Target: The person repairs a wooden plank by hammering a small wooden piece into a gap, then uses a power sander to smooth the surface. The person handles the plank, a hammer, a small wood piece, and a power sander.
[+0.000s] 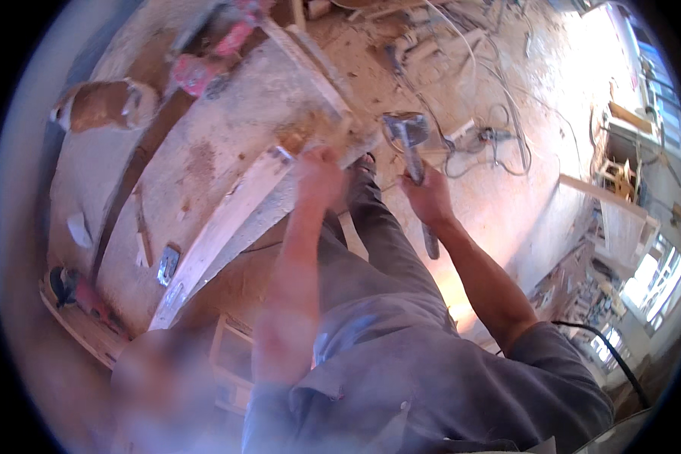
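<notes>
My right hand [430,198] is wrapped around the wooden handle of a hammer [414,157]. Its broad grey metal head points away from me. My left hand [319,180], blurred, is curled at the far end of a long pale wooden beam [221,216] lying on the workbench [227,113]. What its fingers grip, if anything, I cannot make out. Just left of that hand a small shiny metal piece [283,153] shows on the beam's end.
A grey metal object [169,264] lies beside the beam. A red power tool [94,306] sits at the left, and a pinkish-red tool [204,68] farther back. Cables [516,132] and wood scraps [424,53] litter the floor. Timber [601,193] stands at the right.
</notes>
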A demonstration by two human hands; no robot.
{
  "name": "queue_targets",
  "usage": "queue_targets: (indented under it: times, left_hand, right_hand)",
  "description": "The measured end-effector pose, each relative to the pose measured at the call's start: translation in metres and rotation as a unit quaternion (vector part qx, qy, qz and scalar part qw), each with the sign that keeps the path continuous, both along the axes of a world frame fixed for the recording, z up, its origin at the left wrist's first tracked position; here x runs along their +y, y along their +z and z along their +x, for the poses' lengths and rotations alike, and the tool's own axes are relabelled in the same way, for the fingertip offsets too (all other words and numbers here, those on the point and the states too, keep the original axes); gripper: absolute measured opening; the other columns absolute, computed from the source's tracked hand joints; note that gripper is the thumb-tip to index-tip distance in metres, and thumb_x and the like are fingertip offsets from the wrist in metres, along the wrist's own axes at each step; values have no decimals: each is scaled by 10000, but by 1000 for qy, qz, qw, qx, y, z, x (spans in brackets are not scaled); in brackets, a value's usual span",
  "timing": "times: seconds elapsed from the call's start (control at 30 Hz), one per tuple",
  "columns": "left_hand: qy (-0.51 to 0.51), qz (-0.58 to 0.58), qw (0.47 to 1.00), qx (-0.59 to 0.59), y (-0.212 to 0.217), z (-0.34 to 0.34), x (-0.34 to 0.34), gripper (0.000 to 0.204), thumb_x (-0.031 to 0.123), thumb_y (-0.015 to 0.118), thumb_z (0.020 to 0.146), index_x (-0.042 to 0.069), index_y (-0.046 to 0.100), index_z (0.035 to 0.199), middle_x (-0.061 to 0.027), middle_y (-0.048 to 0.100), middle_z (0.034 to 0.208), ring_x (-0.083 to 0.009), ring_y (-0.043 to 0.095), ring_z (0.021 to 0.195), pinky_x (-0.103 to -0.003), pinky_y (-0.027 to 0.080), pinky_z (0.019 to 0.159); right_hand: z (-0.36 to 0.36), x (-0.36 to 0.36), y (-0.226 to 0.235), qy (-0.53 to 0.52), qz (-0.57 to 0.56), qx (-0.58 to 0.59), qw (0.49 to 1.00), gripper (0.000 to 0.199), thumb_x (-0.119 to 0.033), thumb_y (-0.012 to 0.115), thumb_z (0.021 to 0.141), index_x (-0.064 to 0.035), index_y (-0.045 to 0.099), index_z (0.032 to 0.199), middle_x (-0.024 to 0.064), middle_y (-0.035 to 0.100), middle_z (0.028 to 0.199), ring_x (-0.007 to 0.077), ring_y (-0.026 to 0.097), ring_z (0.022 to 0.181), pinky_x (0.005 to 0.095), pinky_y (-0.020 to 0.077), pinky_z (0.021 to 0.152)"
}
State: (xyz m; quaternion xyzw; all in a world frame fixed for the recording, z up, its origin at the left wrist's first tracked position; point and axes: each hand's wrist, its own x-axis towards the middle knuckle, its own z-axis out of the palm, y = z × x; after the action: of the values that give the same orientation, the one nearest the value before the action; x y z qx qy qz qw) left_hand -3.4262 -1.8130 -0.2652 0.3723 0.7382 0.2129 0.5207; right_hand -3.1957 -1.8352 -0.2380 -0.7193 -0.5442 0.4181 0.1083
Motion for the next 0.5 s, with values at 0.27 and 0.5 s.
queue_targets:
  times: [0.27,0.5]
  left_hand:
    - [8,-46,995,90,-27,2,-7,270,228,617,932,-4,755,920,-281,710,932,-456,688,932,-523,520,843]
    - [-5,-101,988,113,2,6,7,294,253,643,933,-19,754,937,-285,714,1004,-450,687,1006,-530,519,890]
  right_hand:
    - [-22,-5,-6,116,-32,5,993,319,-266,740,900,-79,573,1098,224,692,831,455,691,850,543,538,722]
    - [-43,22,-5,170,-62,-36,983,357,-217,703,912,-68,554,1199,259,703,894,483,685,878,562,530,757]
